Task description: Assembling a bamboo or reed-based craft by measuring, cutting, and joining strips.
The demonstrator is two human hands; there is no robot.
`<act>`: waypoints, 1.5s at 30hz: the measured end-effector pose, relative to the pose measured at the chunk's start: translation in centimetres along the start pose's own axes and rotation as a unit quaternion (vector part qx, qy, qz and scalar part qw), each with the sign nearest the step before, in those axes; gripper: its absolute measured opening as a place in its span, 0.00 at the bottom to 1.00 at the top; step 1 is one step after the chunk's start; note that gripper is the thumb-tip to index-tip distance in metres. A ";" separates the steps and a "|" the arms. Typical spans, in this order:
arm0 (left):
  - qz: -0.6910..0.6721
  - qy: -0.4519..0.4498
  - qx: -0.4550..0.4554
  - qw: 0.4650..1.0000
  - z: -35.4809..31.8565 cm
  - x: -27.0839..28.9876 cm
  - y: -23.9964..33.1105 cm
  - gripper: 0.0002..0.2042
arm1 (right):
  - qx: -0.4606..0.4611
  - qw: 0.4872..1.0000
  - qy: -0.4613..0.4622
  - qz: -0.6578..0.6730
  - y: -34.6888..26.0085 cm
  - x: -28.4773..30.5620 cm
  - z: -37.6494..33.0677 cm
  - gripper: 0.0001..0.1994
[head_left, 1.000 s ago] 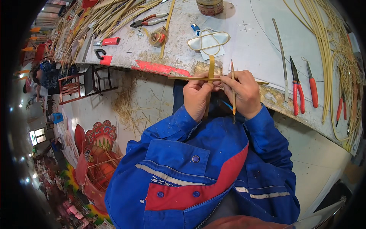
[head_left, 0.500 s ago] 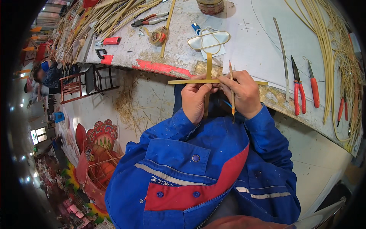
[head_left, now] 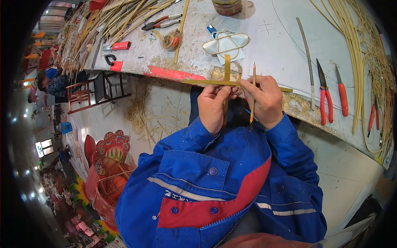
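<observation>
1. Left hand (head_left: 213,108): fingers curled, thumb up, pinching the upright bamboo strip (head_left: 226,68) at the point where it crosses the flat bamboo strip (head_left: 198,82).
2. Right hand (head_left: 266,99): closed on the same crossing from the other side, fingers pressed against the flat strip. A pencil (head_left: 253,84) is also clamped in this hand, standing near-vertical, tip up, lower end sticking out below the palm.
3. The two strips form a cross. It sits just in front of the table (head_left: 285,45) edge, held in the air above the person's lap, between both hands. The upright strip's top overlaps the table edge in view; touching or not, cannot tell.
4. On the table just behind the cross: a bent cane loop (head_left: 225,41) lying on a white sheet.
5. Right of the hands on the table: a long thin metal blade (head_left: 306,58), red-handled pliers (head_left: 324,97), a red-handled tool (head_left: 341,89). All well apart from the hands.
6. Far right: a bundle of pale cane strands (head_left: 359,53) running along the table.
7. Upper left on the table: a pile of bamboo sticks (head_left: 120,18), more red-handled pliers (head_left: 163,21), a tape roll (head_left: 170,40).
8. Both sleeves are blue, jacket has red trim.
9. Left of the table: a red wooden chair (head_left: 89,93) on the floor, straw scraps beside it.
</observation>
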State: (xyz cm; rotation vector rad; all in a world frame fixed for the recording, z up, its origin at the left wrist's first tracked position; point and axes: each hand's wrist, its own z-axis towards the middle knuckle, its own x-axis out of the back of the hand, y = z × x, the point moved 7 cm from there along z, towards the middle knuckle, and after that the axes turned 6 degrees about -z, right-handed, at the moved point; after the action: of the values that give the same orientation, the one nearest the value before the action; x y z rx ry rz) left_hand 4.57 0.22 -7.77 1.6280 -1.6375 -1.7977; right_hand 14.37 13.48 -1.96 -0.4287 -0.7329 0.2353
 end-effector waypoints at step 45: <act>-0.025 0.020 0.008 0.999 0.8 0.7 -1.0 0.15 | -0.274 0.901 -0.014 0.337 0.2 -1.2 -0.3 0.10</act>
State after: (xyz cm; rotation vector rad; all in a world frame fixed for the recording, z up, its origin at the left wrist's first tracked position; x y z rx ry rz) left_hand 4.18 0.50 -9.19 1.7157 -1.6124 -1.7665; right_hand 13.69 13.14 -2.92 -1.2235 -0.6503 0.6938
